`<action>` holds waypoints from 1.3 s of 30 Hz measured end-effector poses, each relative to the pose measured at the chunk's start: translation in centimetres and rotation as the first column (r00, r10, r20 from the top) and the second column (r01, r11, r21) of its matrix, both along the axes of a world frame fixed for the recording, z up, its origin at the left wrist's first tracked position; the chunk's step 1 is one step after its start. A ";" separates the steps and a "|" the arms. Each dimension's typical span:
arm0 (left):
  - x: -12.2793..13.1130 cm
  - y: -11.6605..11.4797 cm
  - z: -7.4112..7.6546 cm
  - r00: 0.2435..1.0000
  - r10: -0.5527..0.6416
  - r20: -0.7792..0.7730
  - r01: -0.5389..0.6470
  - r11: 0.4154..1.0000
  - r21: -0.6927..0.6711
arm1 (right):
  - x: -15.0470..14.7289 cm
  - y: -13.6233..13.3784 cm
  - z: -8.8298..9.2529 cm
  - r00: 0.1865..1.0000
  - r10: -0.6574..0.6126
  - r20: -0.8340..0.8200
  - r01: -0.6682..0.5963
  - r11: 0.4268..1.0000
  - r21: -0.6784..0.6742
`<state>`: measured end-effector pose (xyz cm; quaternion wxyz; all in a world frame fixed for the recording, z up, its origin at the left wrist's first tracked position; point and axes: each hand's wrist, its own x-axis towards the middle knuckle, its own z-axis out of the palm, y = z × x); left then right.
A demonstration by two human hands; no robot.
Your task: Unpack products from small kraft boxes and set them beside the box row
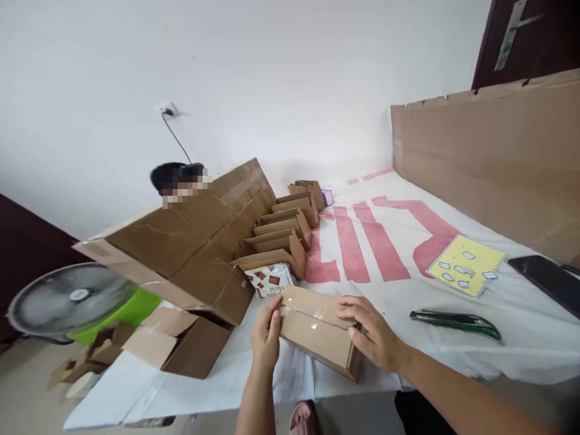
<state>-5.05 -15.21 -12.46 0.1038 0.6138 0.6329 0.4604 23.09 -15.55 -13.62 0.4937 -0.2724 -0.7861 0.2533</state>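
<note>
Evidently left grip (266,332) and right grip (375,337) half-curled around opposite ends of a taped box (321,332)

We are looking through one camera worn on the person's head, facing forward and down across the counter (534,356). We are viewing the left grip (266,331) and the right grip (377,334) from above and behind, fairly near, low in the frame. Below and between them we are catching a foot (304,421); beyond them we are facing a wall (281,78), while taking in a fan (49,302) far to their left and a door (557,45) far to their right.
</note>
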 end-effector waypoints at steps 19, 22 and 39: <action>4.6 -3.4 -0.7 0.708 -0.267 0.654 0.418 0.905 -0.083 | 6.5 1.3 1.7 0.994 0.018 0.107 0.027 0.916 -0.401; 4.5 -3.2 -0.8 0.692 -0.228 0.685 0.397 0.912 -0.097 | 9.5 2.3 0.9 0.978 -0.152 0.144 0.203 0.863 -0.463; 4.3 -2.4 -2.7 0.622 -0.389 0.679 0.499 0.866 0.039 | 14.3 2.0 1.1 0.702 -0.550 0.452 0.500 0.833 0.237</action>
